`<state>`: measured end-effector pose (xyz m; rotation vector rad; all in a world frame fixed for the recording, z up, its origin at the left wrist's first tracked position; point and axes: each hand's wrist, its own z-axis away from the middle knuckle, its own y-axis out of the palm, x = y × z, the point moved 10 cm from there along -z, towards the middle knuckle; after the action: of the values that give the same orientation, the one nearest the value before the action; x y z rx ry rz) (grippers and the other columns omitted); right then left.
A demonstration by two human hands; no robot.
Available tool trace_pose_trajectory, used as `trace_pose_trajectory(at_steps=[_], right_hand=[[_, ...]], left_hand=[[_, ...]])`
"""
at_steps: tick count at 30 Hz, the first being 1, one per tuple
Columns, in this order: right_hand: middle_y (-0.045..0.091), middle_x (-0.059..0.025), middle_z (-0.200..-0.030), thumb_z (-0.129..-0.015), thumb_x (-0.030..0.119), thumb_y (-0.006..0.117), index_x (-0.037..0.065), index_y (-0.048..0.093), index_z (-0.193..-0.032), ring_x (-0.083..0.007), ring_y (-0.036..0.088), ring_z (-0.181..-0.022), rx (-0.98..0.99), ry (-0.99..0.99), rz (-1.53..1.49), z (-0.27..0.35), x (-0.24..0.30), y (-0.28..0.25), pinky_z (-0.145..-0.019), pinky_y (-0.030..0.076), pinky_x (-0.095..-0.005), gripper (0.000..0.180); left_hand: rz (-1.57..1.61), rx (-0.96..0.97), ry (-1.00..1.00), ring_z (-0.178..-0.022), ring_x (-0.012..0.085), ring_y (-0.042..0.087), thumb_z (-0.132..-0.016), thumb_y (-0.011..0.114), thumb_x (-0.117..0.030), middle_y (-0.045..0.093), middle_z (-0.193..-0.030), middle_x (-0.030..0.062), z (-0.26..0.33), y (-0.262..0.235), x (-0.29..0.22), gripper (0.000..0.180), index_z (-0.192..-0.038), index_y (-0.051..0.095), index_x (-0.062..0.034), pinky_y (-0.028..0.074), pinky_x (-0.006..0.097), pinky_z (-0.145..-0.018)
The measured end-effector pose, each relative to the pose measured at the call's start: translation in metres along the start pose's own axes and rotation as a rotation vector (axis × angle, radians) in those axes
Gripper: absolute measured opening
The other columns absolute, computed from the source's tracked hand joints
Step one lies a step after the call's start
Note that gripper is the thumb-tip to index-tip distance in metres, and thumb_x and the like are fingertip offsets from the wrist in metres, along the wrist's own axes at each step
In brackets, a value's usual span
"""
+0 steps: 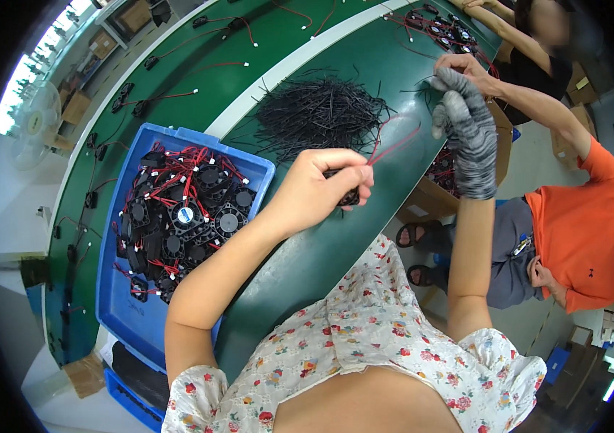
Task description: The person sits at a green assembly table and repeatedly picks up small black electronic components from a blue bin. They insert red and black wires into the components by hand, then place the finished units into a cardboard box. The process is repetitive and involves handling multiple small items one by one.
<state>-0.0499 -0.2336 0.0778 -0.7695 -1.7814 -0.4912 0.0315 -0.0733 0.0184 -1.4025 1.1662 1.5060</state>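
Note:
My left hand (325, 184) is closed around a small black cooling fan (351, 195), its body partly hidden by my fingers. The fan's thin red wires (397, 142) rise from the grip and loop over the green table. On my right hand (466, 133) is a grey knitted glove; it is raised at the table's right edge, with fingers curled. A thin black tie (416, 91) shows at its fingertips. Between my hands and farther back lies a heap of black ties (321, 112). Left of my left arm, a blue bin (267, 173) holds many black fans with red wires.
Beyond a pale divider, a green conveyor belt (177, 79) carries spaced-out fans. More fans (455, 32) lie at the table's far end. A person in orange (585, 216) stands at right, one hand (469, 71) close behind my glove. A cardboard box (422, 206) stands below the table edge.

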Motion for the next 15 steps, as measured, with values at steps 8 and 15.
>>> trace_pose_trajectory(at_steps=[8, 15], right_hand=[[0.060, -0.0067, -0.086, -0.087, 0.033, 0.045, 0.003, 0.058, -0.103, -0.0112, 0.054, -0.073, 0.213, 0.403, -0.178, 0.069, -0.061, 0.093, -0.065, 0.045, -0.0231, 0.036], [0.061, -0.0077, -0.089, -0.084, 0.018, 0.053, 0.002, 0.059, -0.098, -0.0125, 0.056, -0.080, -0.045, 0.333, -0.327, 0.085, -0.048, 0.085, -0.075, 0.046, -0.0263, 0.022]], left_hand=[[0.355, -0.061, -0.134, -0.065, 0.0147, 0.059, -0.084, 0.048, -0.017, 0.058, -0.071, 0.0060, 0.004, -0.004, 0.005, 0.017, -0.081, 0.056, -0.0028, 0.048, 0.027, -0.057], [0.251, 0.022, -0.237, -0.065, 0.0188, 0.059, -0.082, 0.049, -0.016, 0.058, -0.071, 0.0098, 0.005, 0.012, 0.012, 0.018, -0.078, 0.055, 0.0000, 0.048, 0.029, -0.056]])
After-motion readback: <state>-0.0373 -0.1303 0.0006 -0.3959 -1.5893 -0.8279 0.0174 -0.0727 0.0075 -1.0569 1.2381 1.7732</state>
